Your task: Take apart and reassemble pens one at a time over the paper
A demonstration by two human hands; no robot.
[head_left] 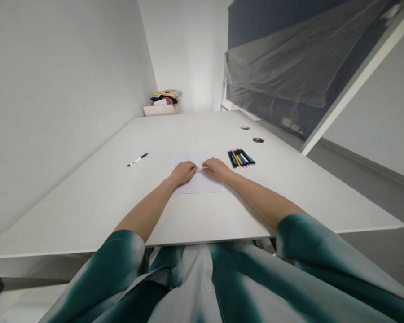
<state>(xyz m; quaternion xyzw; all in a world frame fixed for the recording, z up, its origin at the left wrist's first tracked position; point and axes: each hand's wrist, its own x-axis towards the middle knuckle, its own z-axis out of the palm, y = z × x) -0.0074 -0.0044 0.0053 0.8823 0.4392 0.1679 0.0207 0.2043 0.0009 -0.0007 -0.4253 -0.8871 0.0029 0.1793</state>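
You hold a slim white piece [200, 168] between your two hands, over the middle of a sheet of paper [198, 185] at the centre of the table. Only a short stretch of it shows in the gap between your fingers: pale, narrow and lying crosswise, from left to right (too small here to tell exactly what it is). Your left hand [184, 172] has its fingers curled closed on the left end, and your right hand [217, 169] pinches the right end, with both wrists low over the paper. The sheet looks plain white with a faint bluish tint, flat and squared toward you, its near edge clear against the white table [97, 202]; your hands cover parts of its left and right sides.

To the left of the paper lies a pen [137, 159], white along the barrel and black at its far end, set at a slant. Just to the right of your right hand, a row of markers [241, 158] lies side by side, with black, green, pink, yellow, blue and white showing. At the far left end sits a pale pink box [159, 110].
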